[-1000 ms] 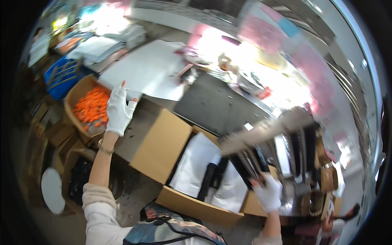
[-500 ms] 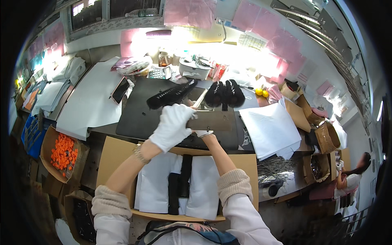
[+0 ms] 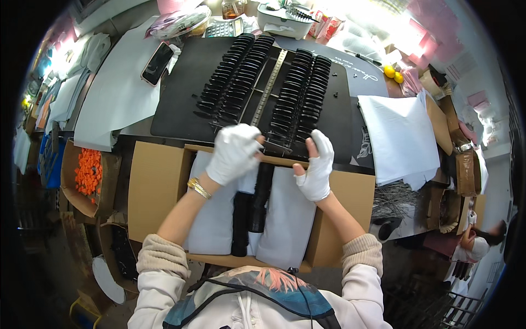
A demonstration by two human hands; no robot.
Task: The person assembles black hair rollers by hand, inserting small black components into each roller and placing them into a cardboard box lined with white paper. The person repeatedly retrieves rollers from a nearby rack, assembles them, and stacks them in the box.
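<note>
Black mat point(image 3: 181, 104) far half crowded by two rows of black clips point(image 3: 233, 77), metal ruler point(image 3: 271, 88) laid between. Near mat edge blocked by both hands point(image 3: 238, 153), point(image 3: 316, 167) above open cardboard box point(image 3: 156, 192). Bare white paper point(image 3: 402, 134) left free at right; phone point(image 3: 158, 63) parked left.

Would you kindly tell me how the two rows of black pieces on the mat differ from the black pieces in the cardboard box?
The rows on the mat are long, fanned lines lying bare on the black mat. The pieces in the box form two short stacks on white paper, between the left hand and right hand. Both are black.
</note>
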